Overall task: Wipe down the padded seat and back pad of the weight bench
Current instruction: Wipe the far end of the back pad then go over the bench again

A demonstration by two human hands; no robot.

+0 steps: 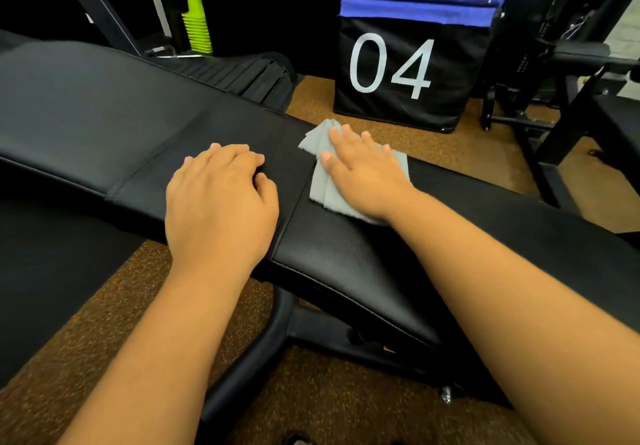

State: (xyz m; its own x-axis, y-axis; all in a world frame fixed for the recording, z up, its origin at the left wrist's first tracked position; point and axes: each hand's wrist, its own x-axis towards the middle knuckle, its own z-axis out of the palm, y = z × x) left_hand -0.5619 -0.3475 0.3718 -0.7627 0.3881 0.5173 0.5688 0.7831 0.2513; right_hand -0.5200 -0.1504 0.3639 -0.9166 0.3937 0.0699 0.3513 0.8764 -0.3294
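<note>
Black padding covers the weight bench (104,115), which runs across the view from the upper left down to the right over a speckled brown floor (104,323), with a stitched seam crossing it near the middle. Resting palm-down just left of that seam, the left hand (221,202) holds nothing, its fingers loosely curled against the pad. Just right of the seam, the right hand (367,174) lies flat with fingers spread, pressing a folded grey cloth (322,181) onto the pad, and behind it a black box (405,70) marked 04 stands on the floor.
</note>
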